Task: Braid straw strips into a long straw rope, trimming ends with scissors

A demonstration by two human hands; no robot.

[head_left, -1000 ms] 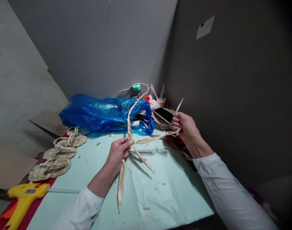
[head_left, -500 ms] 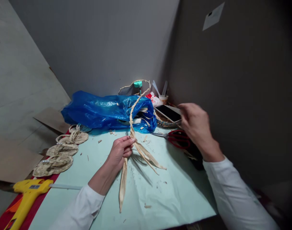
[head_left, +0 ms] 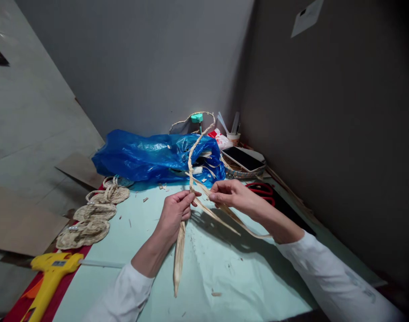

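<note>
My left hand (head_left: 177, 210) pinches a braid of dried plant fibre (head_left: 191, 156) at its lower end, where loose flat strands fan out. Upward from there the braid curves over the blue bag and loops back near the wall. One wide strand (head_left: 179, 264) hangs below my left hand toward the table. Close beside it, my right hand (head_left: 231, 194) is closed on another fibre strip (head_left: 246, 227), whose tip reaches the braid and whose tail trails under my right wrist. A third strand (head_left: 221, 219) slants down to the right between the hands.
A blue plastic bag (head_left: 150, 154) with fibre inside lies behind the hands. Red-handled scissors (head_left: 263, 190) and a phone (head_left: 243, 158) on a round basket (head_left: 238, 174) are at right. Woven slippers (head_left: 95, 211) and a yellow glue gun (head_left: 52, 273) line the left edge.
My right hand has come down and left from beside the phone to the braid, and now holds a fibre strip there. My left hand keeps its pinch.
</note>
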